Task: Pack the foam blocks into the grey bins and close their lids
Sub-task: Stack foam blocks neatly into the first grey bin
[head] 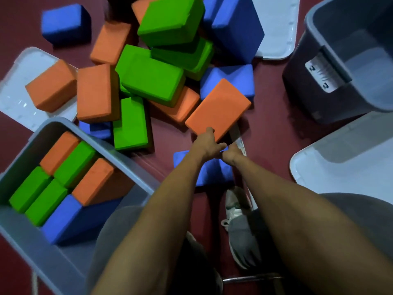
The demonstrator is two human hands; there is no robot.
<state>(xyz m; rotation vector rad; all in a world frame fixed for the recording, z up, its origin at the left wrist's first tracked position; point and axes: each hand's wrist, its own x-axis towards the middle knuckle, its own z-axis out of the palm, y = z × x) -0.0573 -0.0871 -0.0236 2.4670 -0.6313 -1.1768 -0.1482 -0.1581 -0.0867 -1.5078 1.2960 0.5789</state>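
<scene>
While both arms stretch toward the heap, the left hand (207, 143) grips the near corner of a tilted orange block (219, 108); the right hand (232, 153), just beside it, is curled, its hold impossible to tell. A blue block (212, 173) lies under the wrists. At 8 o'clock a grey bin (32, 241) holds orange, green and blue blocks. At 2 o'clock stands an empty grey bin (331, 86). White lids (276, 28) lie around the jumbled pile (153, 75) at 12 o'clock.
</scene>
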